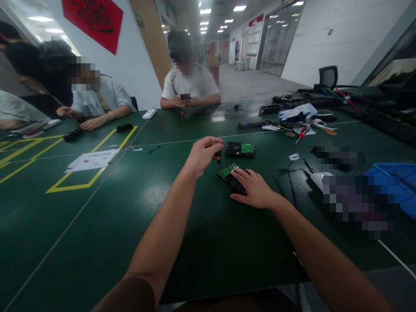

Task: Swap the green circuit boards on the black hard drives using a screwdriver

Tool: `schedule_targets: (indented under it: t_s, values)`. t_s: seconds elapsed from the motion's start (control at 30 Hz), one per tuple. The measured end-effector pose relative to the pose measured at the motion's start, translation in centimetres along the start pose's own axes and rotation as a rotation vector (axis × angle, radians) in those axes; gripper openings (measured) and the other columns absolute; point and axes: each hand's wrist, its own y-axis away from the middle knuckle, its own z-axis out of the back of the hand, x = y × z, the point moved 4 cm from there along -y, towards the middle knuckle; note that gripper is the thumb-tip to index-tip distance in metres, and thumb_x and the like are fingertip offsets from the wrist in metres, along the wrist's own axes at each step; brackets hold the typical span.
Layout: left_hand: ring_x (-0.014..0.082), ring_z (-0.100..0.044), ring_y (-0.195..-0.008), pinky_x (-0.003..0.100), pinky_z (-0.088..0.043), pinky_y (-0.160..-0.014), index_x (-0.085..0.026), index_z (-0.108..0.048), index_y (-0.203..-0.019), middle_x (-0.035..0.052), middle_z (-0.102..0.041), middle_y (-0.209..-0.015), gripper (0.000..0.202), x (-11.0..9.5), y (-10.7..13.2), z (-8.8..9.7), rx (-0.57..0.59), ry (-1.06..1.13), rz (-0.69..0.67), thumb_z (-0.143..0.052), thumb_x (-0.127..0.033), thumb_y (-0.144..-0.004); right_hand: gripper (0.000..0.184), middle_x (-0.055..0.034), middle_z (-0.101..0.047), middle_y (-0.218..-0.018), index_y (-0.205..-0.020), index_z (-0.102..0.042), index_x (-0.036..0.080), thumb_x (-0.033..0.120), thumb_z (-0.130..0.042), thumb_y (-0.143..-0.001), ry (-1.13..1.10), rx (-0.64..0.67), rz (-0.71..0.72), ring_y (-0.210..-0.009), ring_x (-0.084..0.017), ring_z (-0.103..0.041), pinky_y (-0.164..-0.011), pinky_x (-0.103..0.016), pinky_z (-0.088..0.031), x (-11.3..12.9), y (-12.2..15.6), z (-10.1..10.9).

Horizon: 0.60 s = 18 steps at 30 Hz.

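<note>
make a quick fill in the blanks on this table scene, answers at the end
The right hand rests on a hard drive whose circuit board is ____.
The dark tool is held by the ____.
Counting the other drive lying beyond, the drives number ____.
The tape on the table is ____.

Missing words: green; left hand; two; yellow

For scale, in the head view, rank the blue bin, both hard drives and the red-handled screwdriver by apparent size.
Blue bin
Drive under right hand free drive: too alike to rank
Red-handled screwdriver
</note>
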Motion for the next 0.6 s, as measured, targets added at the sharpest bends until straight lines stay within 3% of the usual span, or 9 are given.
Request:
schedule_targets:
  t_s: [0.2,0.6]
  values:
    - [0.0174,-0.067,-0.087,0.025,-0.05,-0.065,-0.017,-0.07,-0.091,0.0089,-0.074,-0.098,0.011,0.03,-0.02,0.1,-0.017,-0.019,0.023,-0.065,-0.022,-0.082,0.096,-0.0074,-0.022,-0.172,-0.165,-0.026,0.026,0.079,-0.049,-0.088,-0.028,-0.002,-0.011,-0.147,-0.045,-0.03,-0.115,-0.062,-0.031,-0.02,0.03,0.02]
    - [0.0202,-0.063,-0.094,0.026,-0.049,-0.064,-0.02,-0.077,-0.084,0.0087,-0.074,-0.104,0.017,-0.1,-0.01,0.05,-0.022,-0.088,-0.01,-0.061,-0.025,-0.081,0.103,-0.0187,-0.02,-0.171,-0.163,-0.03,0.021,0.081,-0.055,-0.083,-0.034,-0.009,-0.083,-0.15,-0.045,-0.029,-0.118,-0.059,-0.027,-0.21,-0.08,-0.28]
